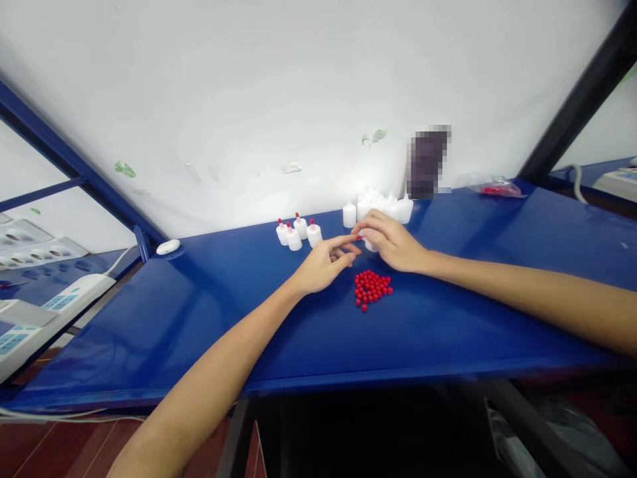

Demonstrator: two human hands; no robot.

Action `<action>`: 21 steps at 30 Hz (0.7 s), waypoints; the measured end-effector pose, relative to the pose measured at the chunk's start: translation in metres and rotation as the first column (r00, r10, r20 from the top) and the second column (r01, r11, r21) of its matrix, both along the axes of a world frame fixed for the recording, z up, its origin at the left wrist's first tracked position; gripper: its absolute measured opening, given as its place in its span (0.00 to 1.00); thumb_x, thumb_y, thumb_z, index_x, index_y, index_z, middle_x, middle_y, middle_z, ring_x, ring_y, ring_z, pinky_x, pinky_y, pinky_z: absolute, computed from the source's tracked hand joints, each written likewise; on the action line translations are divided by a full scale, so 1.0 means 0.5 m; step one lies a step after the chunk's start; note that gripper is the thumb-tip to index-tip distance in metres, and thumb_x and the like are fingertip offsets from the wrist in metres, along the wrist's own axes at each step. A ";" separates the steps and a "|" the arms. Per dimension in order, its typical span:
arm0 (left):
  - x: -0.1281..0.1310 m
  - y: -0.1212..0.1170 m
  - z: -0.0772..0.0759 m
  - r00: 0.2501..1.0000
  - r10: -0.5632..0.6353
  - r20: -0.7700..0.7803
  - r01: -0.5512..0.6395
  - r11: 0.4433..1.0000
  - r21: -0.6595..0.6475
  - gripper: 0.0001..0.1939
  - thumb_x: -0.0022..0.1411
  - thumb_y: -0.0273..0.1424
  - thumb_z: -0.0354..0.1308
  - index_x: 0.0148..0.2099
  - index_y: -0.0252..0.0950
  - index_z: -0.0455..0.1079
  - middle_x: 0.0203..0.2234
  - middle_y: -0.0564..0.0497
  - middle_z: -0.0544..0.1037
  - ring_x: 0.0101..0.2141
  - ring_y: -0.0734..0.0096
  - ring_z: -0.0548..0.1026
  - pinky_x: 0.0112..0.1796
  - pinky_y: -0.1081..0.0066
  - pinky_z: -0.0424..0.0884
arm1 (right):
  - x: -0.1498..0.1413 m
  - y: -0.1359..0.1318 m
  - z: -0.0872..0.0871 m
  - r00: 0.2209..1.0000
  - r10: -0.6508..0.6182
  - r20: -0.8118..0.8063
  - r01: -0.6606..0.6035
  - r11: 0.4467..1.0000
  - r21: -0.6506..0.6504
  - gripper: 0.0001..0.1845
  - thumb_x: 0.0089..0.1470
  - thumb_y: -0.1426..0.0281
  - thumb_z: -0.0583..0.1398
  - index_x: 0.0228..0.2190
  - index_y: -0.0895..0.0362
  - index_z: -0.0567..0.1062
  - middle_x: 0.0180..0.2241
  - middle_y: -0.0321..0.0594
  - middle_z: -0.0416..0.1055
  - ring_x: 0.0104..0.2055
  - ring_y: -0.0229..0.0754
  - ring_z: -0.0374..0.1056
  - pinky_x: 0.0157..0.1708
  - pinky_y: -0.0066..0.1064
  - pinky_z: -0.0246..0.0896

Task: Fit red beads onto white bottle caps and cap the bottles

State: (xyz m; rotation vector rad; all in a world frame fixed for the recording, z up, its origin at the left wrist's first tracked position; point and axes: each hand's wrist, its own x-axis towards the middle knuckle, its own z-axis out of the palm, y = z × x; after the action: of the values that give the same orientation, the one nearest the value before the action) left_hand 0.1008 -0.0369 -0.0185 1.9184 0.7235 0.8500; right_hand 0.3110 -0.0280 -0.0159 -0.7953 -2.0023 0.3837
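My right hand (395, 242) is curled over a small white bottle (371, 245), mostly hidden under its fingers. A red cap (359, 237) shows at the right fingertips, beside the bottle. My left hand (326, 262) comes in from the left, its index finger stretched to the cap. Its thumb stands apart and the other fingers are bent. Just below the hands lies a loose cluster of small red caps (373, 287). To the left, several white bottles with red-tipped nozzles (294, 239) stand upright. Behind my right hand, more white bottles (371, 202) are grouped against the wall.
The blue tabletop (209, 305) runs along a white wall (239, 99). A white rounded case (168, 247) sits near the left post. At the back right lies a clear bag with red pieces (495, 189). A pixelated dark object (426, 162) leans on the wall. Power strips (60, 312) are left.
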 end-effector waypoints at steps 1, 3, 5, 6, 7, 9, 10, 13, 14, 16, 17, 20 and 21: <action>0.000 0.001 -0.001 1.000 -0.015 -0.011 0.015 1.000 0.009 0.24 0.65 0.27 0.57 0.63 0.32 0.68 0.44 0.43 0.79 0.31 0.76 0.75 0.37 0.72 0.72 | 0.000 0.002 -0.001 1.000 -0.024 0.011 0.023 0.999 0.045 0.22 0.67 0.56 0.50 0.35 0.57 0.76 0.34 0.42 0.70 0.36 0.44 0.66 0.40 0.36 0.60; -0.001 0.002 -0.003 0.999 -0.038 -0.025 0.038 0.999 0.014 0.26 0.65 0.26 0.56 0.65 0.32 0.66 0.44 0.43 0.79 0.30 0.77 0.74 0.36 0.72 0.72 | 0.000 0.005 -0.003 0.997 -0.064 0.032 0.062 0.996 0.066 0.24 0.67 0.56 0.48 0.33 0.57 0.75 0.31 0.41 0.71 0.34 0.43 0.67 0.38 0.35 0.59; -0.001 0.002 -0.003 0.998 -0.050 -0.033 0.050 0.999 0.010 0.28 0.64 0.26 0.56 0.66 0.33 0.64 0.44 0.43 0.78 0.30 0.77 0.74 0.36 0.71 0.72 | 0.002 0.006 -0.003 0.992 -0.109 0.069 0.107 0.994 0.036 0.26 0.68 0.57 0.46 0.34 0.58 0.76 0.27 0.39 0.71 0.30 0.42 0.66 0.34 0.34 0.57; -0.002 0.001 -0.003 0.998 -0.052 -0.037 0.052 0.999 0.009 0.29 0.64 0.26 0.56 0.67 0.33 0.62 0.45 0.43 0.78 0.30 0.76 0.74 0.36 0.71 0.72 | 0.004 0.005 -0.003 0.987 -0.127 0.094 0.126 0.992 0.018 0.27 0.68 0.56 0.45 0.34 0.58 0.76 0.25 0.38 0.70 0.28 0.41 0.65 0.32 0.33 0.56; -0.002 0.000 -0.002 0.998 -0.052 -0.041 0.052 0.999 0.011 0.30 0.64 0.27 0.56 0.68 0.33 0.61 0.46 0.43 0.77 0.30 0.76 0.74 0.36 0.71 0.72 | 0.005 0.004 -0.002 0.983 -0.140 0.119 0.140 0.990 0.004 0.28 0.68 0.55 0.45 0.35 0.59 0.77 0.23 0.37 0.69 0.26 0.41 0.65 0.30 0.32 0.54; -0.002 -0.004 0.001 0.997 -0.052 -0.052 0.053 0.998 0.026 0.32 0.64 0.28 0.57 0.69 0.36 0.59 0.50 0.42 0.75 0.32 0.75 0.74 0.34 0.72 0.70 | 0.006 0.001 0.000 0.977 -0.151 0.154 0.154 0.988 -0.012 0.29 0.68 0.54 0.46 0.36 0.59 0.78 0.22 0.36 0.69 0.24 0.40 0.64 0.28 0.32 0.52; -0.002 -0.006 0.003 0.997 -0.053 -0.061 0.056 0.998 0.037 0.33 0.64 0.29 0.58 0.70 0.37 0.58 0.52 0.41 0.74 0.33 0.75 0.74 0.33 0.72 0.70 | 0.006 0.000 0.001 0.976 -0.149 0.157 0.153 0.988 -0.016 0.28 0.68 0.54 0.47 0.36 0.59 0.78 0.22 0.36 0.70 0.24 0.39 0.64 0.28 0.31 0.52; 0.000 -0.012 0.006 0.995 -0.054 -0.084 0.060 0.996 0.071 0.34 0.64 0.32 0.60 0.70 0.41 0.58 0.56 0.40 0.70 0.36 0.72 0.74 0.33 0.71 0.69 | 0.004 -0.004 0.002 0.982 -0.139 0.126 0.143 0.989 -0.024 0.25 0.67 0.56 0.49 0.37 0.59 0.78 0.25 0.37 0.73 0.25 0.38 0.66 0.29 0.30 0.54; 0.001 -0.012 0.007 0.995 -0.054 -0.089 0.061 0.995 0.079 0.33 0.65 0.32 0.60 0.70 0.42 0.58 0.57 0.40 0.68 0.37 0.72 0.74 0.34 0.71 0.69 | 0.004 -0.004 0.002 0.983 -0.143 0.114 0.146 0.989 -0.025 0.24 0.67 0.57 0.49 0.35 0.59 0.78 0.24 0.38 0.73 0.25 0.38 0.66 0.28 0.30 0.54; 0.002 -0.012 0.007 0.994 -0.054 -0.095 0.063 0.994 0.088 0.31 0.65 0.33 0.60 0.69 0.43 0.61 0.59 0.41 0.67 0.39 0.71 0.75 0.36 0.70 0.69 | 0.003 -0.004 0.001 0.982 -0.158 0.100 0.161 0.987 -0.029 0.24 0.66 0.59 0.50 0.29 0.59 0.77 0.22 0.37 0.71 0.24 0.37 0.65 0.27 0.30 0.54; 0.002 -0.012 0.006 0.994 -0.054 -0.095 0.062 0.994 0.086 0.30 0.65 0.32 0.59 0.69 0.43 0.62 0.59 0.41 0.66 0.39 0.70 0.75 0.37 0.70 0.69 | 0.003 -0.003 0.001 0.982 -0.164 0.098 0.168 0.985 -0.032 0.24 0.66 0.59 0.51 0.27 0.59 0.76 0.21 0.37 0.71 0.23 0.37 0.64 0.27 0.30 0.54; 0.003 -0.011 0.007 0.996 -0.046 -0.075 0.051 0.997 0.064 0.29 0.65 0.31 0.59 0.68 0.42 0.63 0.58 0.42 0.68 0.40 0.70 0.75 0.35 0.71 0.69 | 0.004 -0.003 0.000 0.984 -0.154 0.088 0.159 0.986 -0.048 0.22 0.65 0.61 0.51 0.28 0.59 0.77 0.22 0.37 0.72 0.24 0.37 0.64 0.27 0.30 0.55; 0.004 -0.012 0.007 0.997 -0.040 -0.065 0.044 0.997 0.060 0.29 0.65 0.31 0.59 0.67 0.42 0.64 0.57 0.42 0.69 0.39 0.70 0.75 0.35 0.72 0.69 | 0.005 -0.004 0.000 0.986 -0.146 0.081 0.151 0.987 -0.055 0.22 0.65 0.61 0.51 0.29 0.60 0.78 0.23 0.38 0.73 0.24 0.38 0.65 0.28 0.30 0.55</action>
State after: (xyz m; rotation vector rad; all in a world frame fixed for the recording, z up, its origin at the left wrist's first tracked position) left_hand 0.1026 -0.0427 -0.0149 2.0160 0.7004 0.7961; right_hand 0.3132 -0.0297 -0.0157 -1.0046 -1.9946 0.3328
